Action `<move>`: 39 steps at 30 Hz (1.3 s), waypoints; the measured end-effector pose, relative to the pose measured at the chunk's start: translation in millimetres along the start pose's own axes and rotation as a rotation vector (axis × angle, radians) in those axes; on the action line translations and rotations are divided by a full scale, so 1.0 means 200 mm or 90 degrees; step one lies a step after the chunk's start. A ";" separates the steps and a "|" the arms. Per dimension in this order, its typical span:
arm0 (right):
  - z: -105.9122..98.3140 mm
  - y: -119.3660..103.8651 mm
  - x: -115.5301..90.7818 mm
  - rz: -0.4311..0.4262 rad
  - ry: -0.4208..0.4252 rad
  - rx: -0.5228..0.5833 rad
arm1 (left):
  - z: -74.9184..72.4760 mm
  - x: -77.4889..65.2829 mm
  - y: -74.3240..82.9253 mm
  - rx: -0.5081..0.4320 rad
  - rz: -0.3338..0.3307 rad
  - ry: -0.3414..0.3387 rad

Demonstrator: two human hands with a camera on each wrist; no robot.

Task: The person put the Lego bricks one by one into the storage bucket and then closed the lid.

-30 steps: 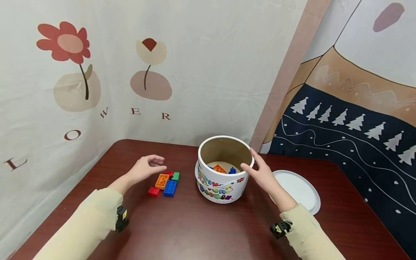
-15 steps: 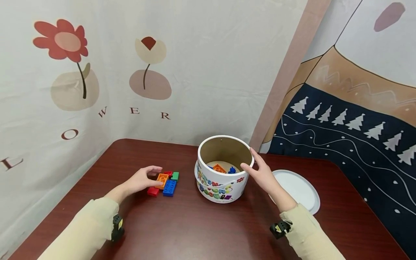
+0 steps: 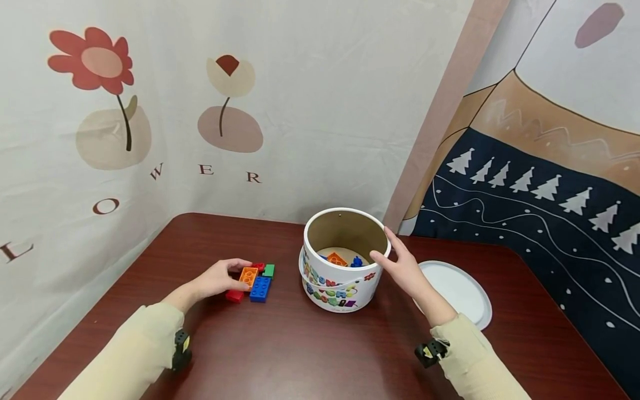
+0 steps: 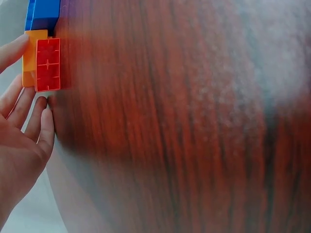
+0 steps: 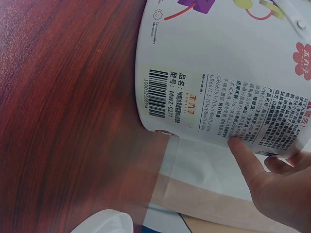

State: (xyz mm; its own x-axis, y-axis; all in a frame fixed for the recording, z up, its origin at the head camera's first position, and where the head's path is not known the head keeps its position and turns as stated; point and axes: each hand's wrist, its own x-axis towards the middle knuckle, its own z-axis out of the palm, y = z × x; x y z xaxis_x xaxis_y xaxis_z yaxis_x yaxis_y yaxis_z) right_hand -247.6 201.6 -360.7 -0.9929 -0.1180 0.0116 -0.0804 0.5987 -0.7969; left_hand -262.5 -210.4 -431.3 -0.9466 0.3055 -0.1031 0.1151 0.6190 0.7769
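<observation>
My left hand (image 3: 215, 278) pinches an orange toy building block (image 3: 249, 277) between thumb and fingers. The left wrist view shows the thumb on one end of the orange block (image 4: 29, 58) and fingertips at the other, with a red block (image 4: 48, 65) right beside it. Around it lie a blue block (image 3: 260, 289), a green block (image 3: 269, 270) and another small red block (image 3: 259, 266). My right hand (image 3: 406, 269) rests against a white round bucket (image 3: 330, 286), fingers spread, one finger at the rim. The thumb touches the printed label in the right wrist view.
Inside the bucket lie an orange block (image 3: 337, 259) and a blue piece (image 3: 356, 261). A white round lid (image 3: 462, 291) lies on the brown table (image 3: 300, 355) to the right, partly behind the right forearm. A printed cloth wall (image 3: 320, 111) stands behind the table.
My left hand has come down onto the blocks and now pinches the orange one, which has shifted very slightly. The right hand stays against the bucket.
</observation>
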 end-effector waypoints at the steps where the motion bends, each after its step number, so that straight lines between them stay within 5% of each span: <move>1: 0.00 0.00 0.00 0.000 0.000 -0.001 | 0.00 0.00 0.00 0.002 0.001 0.001; 20: 0.00 0.00 0.00 0.003 -0.001 0.003 | -0.08 -0.02 0.01 0.006 0.007 0.059; 39: 0.01 0.02 0.01 -0.003 0.006 0.019 | -0.26 0.01 0.19 0.030 0.042 0.104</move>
State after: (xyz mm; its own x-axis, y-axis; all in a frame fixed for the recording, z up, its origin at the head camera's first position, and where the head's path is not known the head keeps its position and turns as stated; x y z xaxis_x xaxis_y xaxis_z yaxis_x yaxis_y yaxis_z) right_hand -249.6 202.1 -364.0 -0.9934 -0.1131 0.0205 -0.0822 0.5741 -0.8146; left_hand -276.2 -222.8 -370.0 -0.9725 0.2268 0.0524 0.1885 0.6355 0.7487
